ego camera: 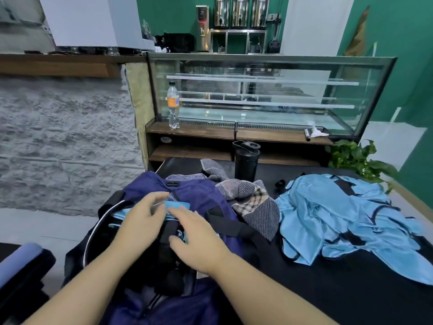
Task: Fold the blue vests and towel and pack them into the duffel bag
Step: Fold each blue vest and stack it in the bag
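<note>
A dark blue duffel bag [199, 195] with black straps lies open at the left end of the black table [351, 301]. A folded light blue vest [175, 204] shows inside its opening. My left hand [140, 221] and my right hand [199, 240] hover over the opening with fingers relaxed and spread, holding nothing; whether they touch the vest is unclear. A grey striped and checked towel [250, 200] lies crumpled against the bag's right side. Loose light blue vests [339, 219] with black trim are heaped on the table's right.
A black shaker bottle [246, 160] stands behind the towel. A glass display case [257, 95] with a plastic bottle [173, 105] on its shelf runs behind the table. A green plant [358, 158] sits at the far right. A padded chair arm [21, 259] is at lower left.
</note>
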Motion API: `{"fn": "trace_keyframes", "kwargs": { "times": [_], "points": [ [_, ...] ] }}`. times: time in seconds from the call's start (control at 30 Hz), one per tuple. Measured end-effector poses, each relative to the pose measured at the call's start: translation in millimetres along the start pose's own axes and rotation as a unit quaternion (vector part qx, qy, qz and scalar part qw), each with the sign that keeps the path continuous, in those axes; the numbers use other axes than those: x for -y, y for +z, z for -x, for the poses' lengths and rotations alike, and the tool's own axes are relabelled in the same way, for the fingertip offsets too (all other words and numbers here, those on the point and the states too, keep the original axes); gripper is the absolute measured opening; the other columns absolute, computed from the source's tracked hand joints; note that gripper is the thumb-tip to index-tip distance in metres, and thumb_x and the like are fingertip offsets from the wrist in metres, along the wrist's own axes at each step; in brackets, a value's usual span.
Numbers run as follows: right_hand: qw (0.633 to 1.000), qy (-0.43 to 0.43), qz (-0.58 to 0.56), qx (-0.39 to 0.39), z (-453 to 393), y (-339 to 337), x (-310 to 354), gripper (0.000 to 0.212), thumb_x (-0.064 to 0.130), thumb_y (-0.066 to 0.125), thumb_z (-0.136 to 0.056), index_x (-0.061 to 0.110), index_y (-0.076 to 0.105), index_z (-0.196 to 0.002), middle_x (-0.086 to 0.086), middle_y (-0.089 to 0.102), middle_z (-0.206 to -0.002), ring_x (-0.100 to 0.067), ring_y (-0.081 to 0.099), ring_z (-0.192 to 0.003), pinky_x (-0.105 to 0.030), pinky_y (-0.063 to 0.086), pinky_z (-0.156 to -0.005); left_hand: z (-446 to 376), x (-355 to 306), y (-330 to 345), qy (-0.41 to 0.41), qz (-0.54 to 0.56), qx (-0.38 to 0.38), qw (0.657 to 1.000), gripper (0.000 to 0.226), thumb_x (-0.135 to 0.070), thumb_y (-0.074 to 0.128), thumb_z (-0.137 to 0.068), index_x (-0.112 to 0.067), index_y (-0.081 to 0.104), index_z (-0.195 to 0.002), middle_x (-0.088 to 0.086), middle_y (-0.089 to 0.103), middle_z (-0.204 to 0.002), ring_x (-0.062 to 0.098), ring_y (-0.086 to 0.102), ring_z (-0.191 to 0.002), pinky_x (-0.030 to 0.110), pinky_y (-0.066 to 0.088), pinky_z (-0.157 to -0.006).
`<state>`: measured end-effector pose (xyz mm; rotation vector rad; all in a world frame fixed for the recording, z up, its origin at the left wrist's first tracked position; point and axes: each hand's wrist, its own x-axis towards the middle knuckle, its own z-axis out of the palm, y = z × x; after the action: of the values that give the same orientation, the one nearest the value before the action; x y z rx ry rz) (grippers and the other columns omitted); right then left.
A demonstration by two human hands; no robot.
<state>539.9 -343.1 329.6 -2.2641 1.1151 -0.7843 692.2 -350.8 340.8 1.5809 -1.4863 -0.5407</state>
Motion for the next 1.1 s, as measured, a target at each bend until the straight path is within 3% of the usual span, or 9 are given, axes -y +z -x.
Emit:
{"fn": "trace_keyframes", "kwargs": {
  "times": [0.13,0.23,0.37,0.47,0.6,0.73,0.87,0.93,1.1],
  "points": [
    [0.999,-0.006,-0.01,-0.046,39.9,-21.5,-21.2,0.061,0.018,0.052,-0.091,0.019,0.031,-0.148,0.007,0.03,-0.154,-0.007,0.016,-0.145,-0.02,0.004,-0.117,32.5,-26.5,42.5,0.044,0.136,-0.04,0.989,0.033,-0.005,0.052,-0.094,-0.035,0.059,-0.107,-0.017,0.064,-0.113,-0.009,0.058,-0.102,0.009,0.042,-0.091],
    [0.996,-0.002,0.002,-0.093,70.6,-34.0,-49.0,0.06,0.031,0.044,-0.088,0.021,0.033,-0.146,0.021,0.027,-0.146,0.001,0.017,-0.142,-0.026,0.01,-0.119,49.9,-42.1,77.9,0.041,0.178,-0.031,0.983,0.028,-0.015,0.056,-0.09,-0.039,0.059,-0.105,-0.021,0.064,-0.112,-0.009,0.058,-0.106,0.015,0.042,-0.093],
    [0.985,0.033,0.028,-0.164,114.2,-50.4,-94.7,0.056,0.029,0.04,-0.088,0.021,0.037,-0.143,0.019,0.027,-0.148,0.005,0.018,-0.141,-0.028,0.017,-0.117,69.9,-65.4,119.9,0.028,0.241,-0.025,0.97,0.035,0.005,0.05,-0.093,-0.027,0.058,-0.106,-0.015,0.062,-0.111,-0.018,0.056,-0.098,0.001,0.04,-0.086],
    [0.973,0.083,0.058,-0.207,147.2,-64.9,-128.3,0.053,0.03,0.039,-0.09,0.019,0.038,-0.142,0.015,0.029,-0.148,0.003,0.022,-0.139,-0.026,0.019,-0.114,90.7,-73.2,156.4,0.014,0.263,-0.004,0.965,0.038,0.007,0.049,-0.092,-0.028,0.058,-0.103,-0.01,0.065,-0.105,-0.009,0.061,-0.096,0.004,0.042,-0.083],
    [0.946,0.175,0.114,-0.247,189.9,-77.8,-170.1,0.061,0.038,0.031,-0.09,0.011,0.036,-0.144,0.013,0.021,-0.15,0.0,0.017,-0.14,-0.033,0.018,-0.117,116.3,-61.0,201.2,-0.036,0.301,0.029,0.952,0.039,0.013,0.051,-0.088,-0.024,0.059,-0.099,0.005,0.066,-0.094,0.019,0.064,-0.092,0.01,0.047,-0.076],
    [0.908,0.254,0.056,-0.328,198.1,-87.8,-185.7,0.055,0.022,0.042,-0.096,0.012,0.027,-0.148,0.013,0.018,-0.151,-0.003,0.012,-0.143,-0.038,0.013,-0.12,129.7,-43.1,221.7,-0.048,0.285,0.047,0.956,0.033,0.006,0.059,-0.087,-0.024,0.058,-0.099,0.004,0.066,-0.094,0.021,0.062,-0.094,0.01,0.047,-0.076],
    [0.885,0.288,0.049,-0.362,182.6,-98.3,-199.7,0.058,0.015,0.044,-0.098,0.012,0.021,-0.151,0.004,0.015,-0.159,-0.01,0.008,-0.147,-0.036,0.011,-0.121,132.5,-31.4,227.3,0.018,0.21,0.056,0.976,0.043,-0.04,0.064,-0.069,-0.049,0.05,-0.109,-0.018,0.063,-0.108,0.004,0.061,-0.102,0.015,0.047,-0.082],
    [0.879,0.283,0.065,-0.377,174.5,-103.7,-210.0,0.058,0.017,0.044,-0.098,0.012,0.021,-0.151,0.003,0.014,-0.159,-0.01,0.007,-0.147,-0.036,0.011,-0.121,134.7,-32.0,229.3,0.058,0.158,0.063,0.984,0.051,-0.044,0.06,-0.069,-0.057,0.043,-0.115,-0.028,0.055,-0.121,0.0,0.055,-0.115,0.016,0.044,-0.091],
    [0.893,0.222,0.158,-0.357,150.7,-113.9,-234.4,0.055,0.019,0.043,-0.094,0.008,0.03,-0.147,-0.005,0.021,-0.158,-0.016,0.01,-0.147,-0.041,0.011,-0.12,135.4,-30.7,232.6,0.196,0.025,0.043,0.979,0.06,-0.034,0.051,-0.081,-0.033,0.035,-0.139,-0.019,0.033,-0.149,0.008,0.026,-0.142,0.026,0.022,-0.114]
  ]
}}
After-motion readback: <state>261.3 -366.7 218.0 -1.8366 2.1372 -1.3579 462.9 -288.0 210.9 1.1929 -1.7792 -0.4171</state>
